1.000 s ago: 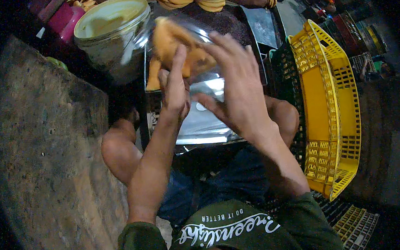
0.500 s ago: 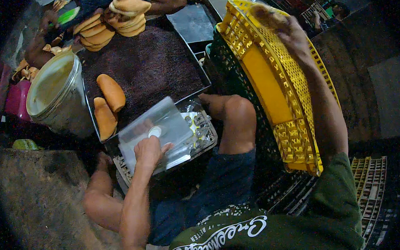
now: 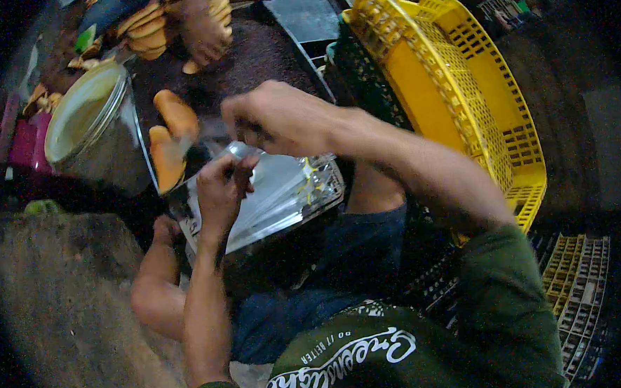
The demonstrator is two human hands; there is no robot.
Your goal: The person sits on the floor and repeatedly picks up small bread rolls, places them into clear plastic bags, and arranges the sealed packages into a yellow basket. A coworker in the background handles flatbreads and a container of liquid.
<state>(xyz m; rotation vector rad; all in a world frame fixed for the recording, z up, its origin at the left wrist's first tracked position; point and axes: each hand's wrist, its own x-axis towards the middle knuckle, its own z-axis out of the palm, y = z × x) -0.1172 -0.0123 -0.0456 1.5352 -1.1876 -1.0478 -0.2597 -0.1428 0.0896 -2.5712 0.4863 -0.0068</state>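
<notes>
Dark brown floor (image 3: 568,152) at right, dim light

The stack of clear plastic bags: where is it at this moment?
In the head view, the stack of clear plastic bags lies near the centre, beside the left hand, before the dark tray, left of the yellow crate.

Seeing the right grip (image 3: 278,118) blurred, with fingertips indistinct; losing part of the lower bun (image 3: 168,175) in haze; finding the yellow crate (image 3: 485,100) cut off at top.
</notes>
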